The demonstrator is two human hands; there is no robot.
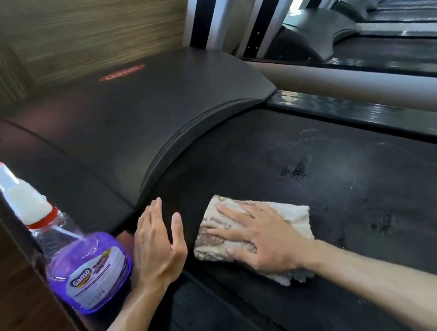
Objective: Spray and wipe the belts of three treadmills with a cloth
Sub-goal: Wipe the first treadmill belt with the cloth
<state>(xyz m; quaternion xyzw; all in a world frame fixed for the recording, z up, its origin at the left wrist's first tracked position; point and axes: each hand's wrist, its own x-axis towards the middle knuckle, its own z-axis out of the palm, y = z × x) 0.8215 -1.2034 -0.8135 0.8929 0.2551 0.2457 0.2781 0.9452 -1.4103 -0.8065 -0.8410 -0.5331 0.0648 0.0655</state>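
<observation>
A folded beige cloth (292,215) with brown print lies on the black treadmill belt (345,187), near the belt's front end. My right hand (261,236) presses flat on the cloth with spread fingers. My left hand (157,247) hovers open, fingers straight, just left of the cloth at the belt's left edge. A spray bottle (87,268) of purple liquid with a white and red trigger head stands on the left side rail, beside my left hand but not held. Wet spots and streaks show on the belt to the right.
The black motor cover (144,111) with a red logo rises ahead of the belt. A grey side rail (374,99) borders the belt on the right; more treadmills (394,49) stand beyond it. A wood-panel wall (73,30) closes the left and back.
</observation>
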